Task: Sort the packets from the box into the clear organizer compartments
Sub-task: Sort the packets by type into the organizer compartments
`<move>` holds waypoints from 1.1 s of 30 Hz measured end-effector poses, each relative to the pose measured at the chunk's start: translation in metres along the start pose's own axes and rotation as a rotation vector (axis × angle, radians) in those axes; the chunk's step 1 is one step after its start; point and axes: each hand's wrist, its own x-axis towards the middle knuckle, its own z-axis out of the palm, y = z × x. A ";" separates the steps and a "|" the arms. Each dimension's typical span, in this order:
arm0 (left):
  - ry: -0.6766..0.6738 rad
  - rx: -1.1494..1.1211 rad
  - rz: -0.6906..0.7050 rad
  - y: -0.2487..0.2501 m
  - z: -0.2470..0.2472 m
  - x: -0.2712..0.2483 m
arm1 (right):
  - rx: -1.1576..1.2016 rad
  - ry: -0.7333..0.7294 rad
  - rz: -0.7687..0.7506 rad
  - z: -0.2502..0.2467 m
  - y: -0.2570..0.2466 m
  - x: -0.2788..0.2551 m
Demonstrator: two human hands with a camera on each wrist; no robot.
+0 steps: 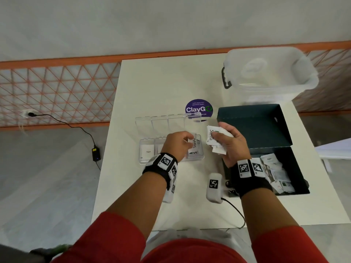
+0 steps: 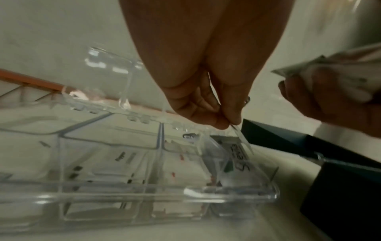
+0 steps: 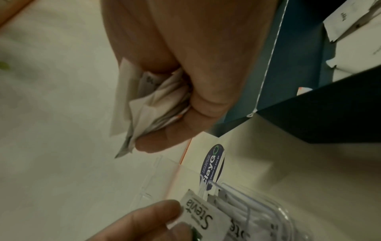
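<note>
Left hand (image 1: 177, 144) pinching a white paper Stevia packet (image 1: 194, 143) between thumb and fingertips, over the rightmost compartment of the clear plastic organizer (image 1: 144, 158), apparently with its lower edge already inside. Right hand (image 1: 230, 144) just right of it, curled round a crumpled bunch of white packets (image 1: 213, 136). Farther right, open dark teal cardboard box (image 1: 266, 126) on the white table (image 1: 152, 82), loose packets (image 1: 275, 169) heaped in its near half.

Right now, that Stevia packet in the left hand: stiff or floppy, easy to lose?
Probably floppy and light: the Stevia packet is thin paper, pinched by the left hand. The bunch in the right hand is crumpled. Its flat faces could slide from a loose pinch.
</note>
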 end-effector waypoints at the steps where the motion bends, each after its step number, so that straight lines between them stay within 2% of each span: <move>1: -0.015 0.055 0.013 0.000 0.004 0.002 | -0.010 0.003 0.000 -0.003 -0.001 0.000; 5: -0.073 0.346 0.147 -0.002 0.020 0.010 | -0.034 0.010 -0.005 -0.015 -0.006 -0.002; 9: 0.032 0.617 0.224 -0.010 0.031 0.009 | -0.027 0.005 0.006 -0.022 -0.006 0.000; 15: 0.040 0.733 0.252 -0.015 0.035 0.010 | -0.054 -0.009 0.018 -0.021 -0.004 0.006; 20: 0.090 0.521 0.227 -0.016 0.027 0.008 | -0.075 -0.041 0.034 -0.012 -0.003 0.013; 23: 0.159 0.285 0.212 -0.014 0.016 0.004 | -0.075 -0.060 0.035 -0.007 -0.002 0.016; 26: 0.192 0.006 0.113 -0.006 0.004 0.003 | -0.101 -0.080 0.032 -0.001 0.000 0.017; 30: 0.094 -0.322 0.011 0.010 -0.011 0.000 | -0.127 -0.131 0.037 0.009 0.004 0.017; 33: -0.026 -0.371 0.007 0.018 -0.016 0.002 | -0.166 -0.191 0.047 0.014 0.006 0.016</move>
